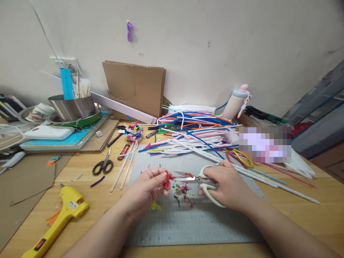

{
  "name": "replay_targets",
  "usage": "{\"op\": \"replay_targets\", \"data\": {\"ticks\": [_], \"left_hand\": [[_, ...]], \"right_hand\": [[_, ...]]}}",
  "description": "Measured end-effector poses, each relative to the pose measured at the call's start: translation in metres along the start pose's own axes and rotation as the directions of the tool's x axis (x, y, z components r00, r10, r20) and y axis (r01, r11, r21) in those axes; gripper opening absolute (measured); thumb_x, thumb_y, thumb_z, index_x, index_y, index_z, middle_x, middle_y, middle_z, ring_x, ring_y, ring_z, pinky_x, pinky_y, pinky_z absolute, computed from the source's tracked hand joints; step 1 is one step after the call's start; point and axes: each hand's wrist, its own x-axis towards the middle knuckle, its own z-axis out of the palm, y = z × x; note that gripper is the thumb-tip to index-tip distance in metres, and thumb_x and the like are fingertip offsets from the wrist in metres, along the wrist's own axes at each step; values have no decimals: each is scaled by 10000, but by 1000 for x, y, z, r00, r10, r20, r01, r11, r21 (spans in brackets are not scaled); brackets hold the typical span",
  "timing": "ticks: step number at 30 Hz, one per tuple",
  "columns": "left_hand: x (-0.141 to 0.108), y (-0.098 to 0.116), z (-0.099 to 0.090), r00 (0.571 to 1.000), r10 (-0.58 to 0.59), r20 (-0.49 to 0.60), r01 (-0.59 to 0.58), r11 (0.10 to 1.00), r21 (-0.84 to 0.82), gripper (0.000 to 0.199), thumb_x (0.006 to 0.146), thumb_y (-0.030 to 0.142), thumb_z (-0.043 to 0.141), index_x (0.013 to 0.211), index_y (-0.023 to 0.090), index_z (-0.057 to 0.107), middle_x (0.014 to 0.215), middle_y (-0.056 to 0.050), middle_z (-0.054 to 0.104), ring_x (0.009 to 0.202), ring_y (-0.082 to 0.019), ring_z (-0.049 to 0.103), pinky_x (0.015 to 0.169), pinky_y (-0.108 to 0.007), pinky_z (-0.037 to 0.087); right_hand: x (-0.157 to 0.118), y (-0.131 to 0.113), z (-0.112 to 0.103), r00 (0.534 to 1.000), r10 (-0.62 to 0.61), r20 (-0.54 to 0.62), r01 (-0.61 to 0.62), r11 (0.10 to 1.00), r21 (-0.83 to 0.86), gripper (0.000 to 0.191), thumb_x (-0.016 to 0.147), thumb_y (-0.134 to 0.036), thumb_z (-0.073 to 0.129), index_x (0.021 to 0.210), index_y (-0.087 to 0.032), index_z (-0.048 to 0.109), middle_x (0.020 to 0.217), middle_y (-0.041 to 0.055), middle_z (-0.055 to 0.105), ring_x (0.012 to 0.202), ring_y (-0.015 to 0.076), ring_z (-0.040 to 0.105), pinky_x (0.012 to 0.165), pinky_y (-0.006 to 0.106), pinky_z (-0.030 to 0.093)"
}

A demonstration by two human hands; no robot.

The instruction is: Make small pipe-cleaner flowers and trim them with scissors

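Note:
Between the fingertips of my left hand point(150, 184) is a red pipe cleaner piece point(167, 180), bent into a small shape. My right hand point(228, 184) grips white-handled scissors point(208, 182) by the loops. Their blades are parted and point left at the red piece, with a bit of red fuzz along them. Below the blades, a heap of coloured fuzz clippings point(183, 191) lies on the grey cutting mat point(215, 229). A small yellow piece point(156, 205) rests under my left hand.
Many pipe cleaners point(193, 132) are piled behind the mat. Black scissors point(103, 166), glue sticks point(122, 168), a colourful fuzzy ball point(133, 132) and a yellow glue gun point(67, 208) lie left. A bottle point(233, 104) stands behind; cardboard point(134, 89) leans against the wall.

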Motion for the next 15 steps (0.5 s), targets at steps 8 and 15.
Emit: {"op": "replay_targets", "data": {"ticks": [8,15], "left_hand": [[-1,2,1,1000,7,-4,-7,1000,-8,128,736,241,678,796,130,661,782,-33,594,604,-58,499,543,-151,445],[-1,2,0,1000,11,-10,-11,1000,-9,132,741,237,672,807,123,668,775,-29,591,603,-54,494,544,-147,447]], "right_hand": [[-2,1,2,1000,-18,-24,18,1000,-7,280,761,-388,595,635,-190,442,585,-41,563,545,108,417,653,292,212],[-2,2,4,998,-39,-44,39,999,17,273,776,-388,590,623,-190,481,560,-43,577,544,108,443,651,290,213]]}}
